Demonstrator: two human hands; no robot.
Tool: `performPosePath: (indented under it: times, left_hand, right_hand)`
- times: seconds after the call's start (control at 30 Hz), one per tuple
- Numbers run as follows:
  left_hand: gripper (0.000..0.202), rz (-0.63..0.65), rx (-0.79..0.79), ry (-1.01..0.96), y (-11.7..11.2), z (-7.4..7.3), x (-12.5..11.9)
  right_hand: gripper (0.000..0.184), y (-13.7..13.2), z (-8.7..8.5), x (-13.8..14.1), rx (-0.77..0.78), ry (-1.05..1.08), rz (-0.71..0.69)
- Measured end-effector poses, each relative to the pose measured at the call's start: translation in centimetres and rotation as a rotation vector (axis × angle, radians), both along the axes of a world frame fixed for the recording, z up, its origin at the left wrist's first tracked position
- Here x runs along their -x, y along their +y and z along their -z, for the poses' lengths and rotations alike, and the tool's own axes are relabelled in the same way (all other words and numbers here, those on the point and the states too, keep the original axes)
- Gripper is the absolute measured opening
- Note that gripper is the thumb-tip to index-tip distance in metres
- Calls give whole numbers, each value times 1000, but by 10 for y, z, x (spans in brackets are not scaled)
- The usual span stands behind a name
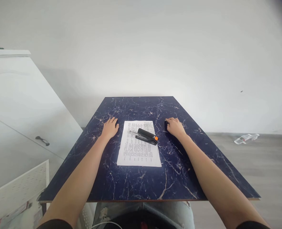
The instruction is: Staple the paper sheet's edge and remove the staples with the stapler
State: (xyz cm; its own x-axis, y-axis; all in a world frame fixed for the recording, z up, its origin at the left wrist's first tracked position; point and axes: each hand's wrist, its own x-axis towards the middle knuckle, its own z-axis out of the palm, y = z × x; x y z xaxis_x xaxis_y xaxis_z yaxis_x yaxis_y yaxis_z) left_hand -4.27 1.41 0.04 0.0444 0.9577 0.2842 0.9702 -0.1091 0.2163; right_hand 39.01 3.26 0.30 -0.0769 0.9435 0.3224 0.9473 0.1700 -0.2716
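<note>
A printed sheet of paper (pixel 137 149) lies in the middle of a dark blue marbled table (pixel 131 184). A black stapler (pixel 146 136) with an orange tip rests on the sheet's upper part. My left hand (pixel 110 128) lies flat on the table just left of the paper, fingers stretched out, holding nothing. My right hand (pixel 174 126) rests palm down on the table to the right of the stapler, its fingers loosely curled and holding nothing.
A white cabinet (pixel 24 105) with a dark handle stands at the left. A white pegboard panel (pixel 17 190) leans at the lower left. A plastic bottle (pixel 246 138) lies on the grey floor at the right. A white wall stands behind the table.
</note>
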Motion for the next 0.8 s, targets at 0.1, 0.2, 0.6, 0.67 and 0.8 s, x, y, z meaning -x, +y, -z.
performPosePath:
  times: [0.1, 0.2, 0.6, 0.67, 0.8]
  left_hand:
    - [43, 37, -40, -27, 0, -2, -2]
    - [44, 91, -100, -87, 0, -4, -2]
    - [23, 187, -279, -417, -16, -20, -17]
    - [24, 269, -271, -474, -24, -27, -27]
    - [20, 431, -168, -577, -38, -30, -48]
  right_hand:
    - [55, 0, 1, 1, -46, 39, 0]
    - [52, -1, -2, 0, -107, 97, 29]
    - [23, -55, -31, 72, -134, 441, -539]
    - [34, -65, -33, 83, -26, 411, -662]
    - [43, -74, -31, 95, 101, 287, -710]
